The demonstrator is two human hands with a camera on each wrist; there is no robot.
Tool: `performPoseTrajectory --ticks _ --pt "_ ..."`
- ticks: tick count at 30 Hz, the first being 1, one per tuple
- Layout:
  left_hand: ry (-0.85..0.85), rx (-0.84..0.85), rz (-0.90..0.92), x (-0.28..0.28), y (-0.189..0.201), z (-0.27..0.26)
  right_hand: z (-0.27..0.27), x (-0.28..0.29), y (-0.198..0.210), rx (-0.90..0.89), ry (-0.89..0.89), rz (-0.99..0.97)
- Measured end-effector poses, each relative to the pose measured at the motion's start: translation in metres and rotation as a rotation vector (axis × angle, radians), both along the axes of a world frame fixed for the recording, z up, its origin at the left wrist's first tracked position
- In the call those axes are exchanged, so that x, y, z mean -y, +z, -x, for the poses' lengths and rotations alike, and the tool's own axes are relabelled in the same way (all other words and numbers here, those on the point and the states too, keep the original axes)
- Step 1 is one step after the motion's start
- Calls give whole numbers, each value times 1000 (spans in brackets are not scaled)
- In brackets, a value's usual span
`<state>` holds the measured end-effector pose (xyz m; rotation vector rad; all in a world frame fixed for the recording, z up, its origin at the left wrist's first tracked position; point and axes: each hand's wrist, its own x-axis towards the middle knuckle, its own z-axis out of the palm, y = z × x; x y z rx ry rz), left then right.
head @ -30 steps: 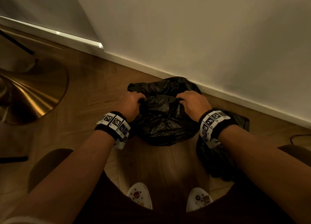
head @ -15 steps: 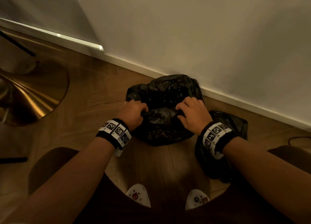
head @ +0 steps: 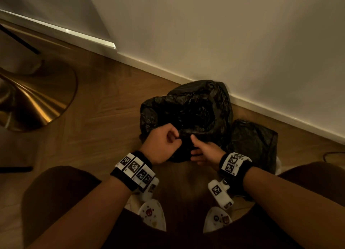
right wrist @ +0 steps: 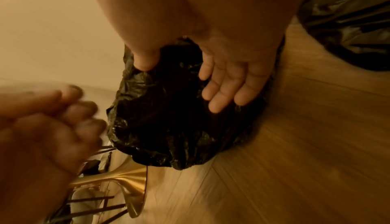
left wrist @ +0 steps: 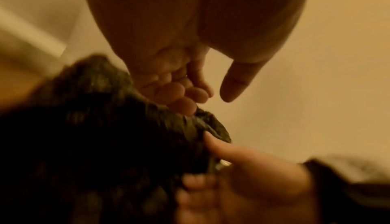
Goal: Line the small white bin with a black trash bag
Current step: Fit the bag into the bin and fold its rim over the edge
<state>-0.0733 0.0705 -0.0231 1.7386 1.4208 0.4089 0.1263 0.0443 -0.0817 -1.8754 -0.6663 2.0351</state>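
A crinkled black trash bag point(head: 196, 106) is draped over the bin by the wall, and the white bin itself is hidden under it. My right hand point(head: 205, 151) holds the bag's near edge, thumb point(right wrist: 145, 64) pressed on top and fingers point(right wrist: 223, 90) laid down the outside. My left hand point(head: 164, 142) hovers at the same edge with fingers curled. In the left wrist view its fingertips point(left wrist: 185, 105) just touch a fold of the bag point(left wrist: 105, 135) and nothing lies in the palm.
A second black bag point(head: 252, 142) lies on the wood floor to the right, against the baseboard point(head: 280, 116). A gold flared base point(head: 37, 99) stands at the left. My white shoes point(head: 153, 217) are just below the hands. A cable point(head: 334, 155) loops at far right.
Both hands slid from the bag's sides to the middle of its near edge. The left hand let go of the plastic. The bag's far side puffed up higher.
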Motion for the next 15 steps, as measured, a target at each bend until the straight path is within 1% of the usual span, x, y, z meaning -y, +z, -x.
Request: performPoseTrajectory --ticks 3,4,5,8,10,11,13,15 --pt "226 243 866 13 -27 -17 -3 2 -8 -58 -146 44" --pt "317 342 1062 16 -38 -18 -3 2 -11 -55 -204 47" --pt "409 417 1168 16 -49 -17 -2 2 -14 -44 -259 46" --pt "683 541 1252 17 -77 -15 -1 1 -25 -14 -373 55" --pt "837 640 1250 20 -93 -15 1 2 -32 3 -411 84" --pt "902 702 1215 22 -100 -15 2 3 -36 -11 -434 104" --pt "1044 815 1087 24 -111 -12 5 3 -42 -118 -491 118" --pt "1133 906 968 23 -117 -8 4 1 -44 -207 -498 94"
